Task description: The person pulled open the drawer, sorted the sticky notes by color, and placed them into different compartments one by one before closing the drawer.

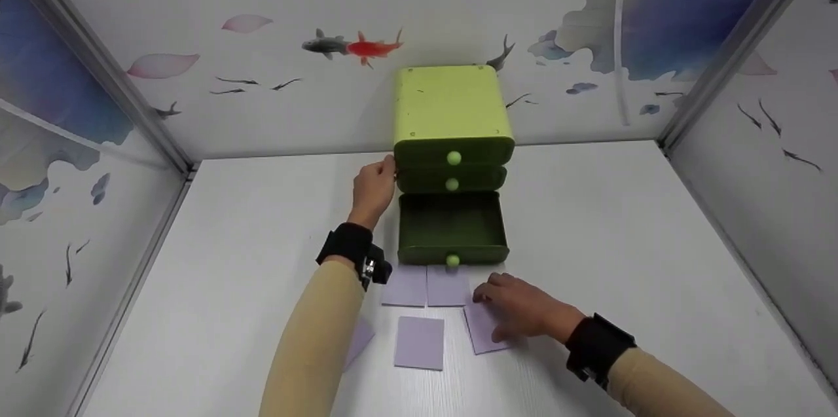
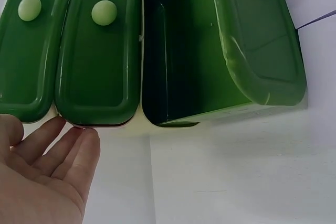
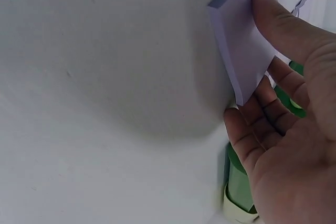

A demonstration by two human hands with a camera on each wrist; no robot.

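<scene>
Pinching thin lilac square pad [image 3: 239, 45], right hand [image 1: 520, 312]; glossy green plastic drawers [image 1: 452, 207].

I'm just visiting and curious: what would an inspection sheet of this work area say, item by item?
Surface: white table, matte, walled on three sides.
Job's things: green drawer cabinet at the back; its bottom drawer is pulled out and looks empty; upper two drawers closed. Lilac paper squares lie in front of it.
Clutter: nothing seen.
Hands: left hand rests against the cabinet's left side, fingers straight; right hand pinches one lilac pad and tilts it off the table.
Cables: nothing seen.
Surroundings: wall panels printed with fish and petals; black wrist straps on both arms.
</scene>
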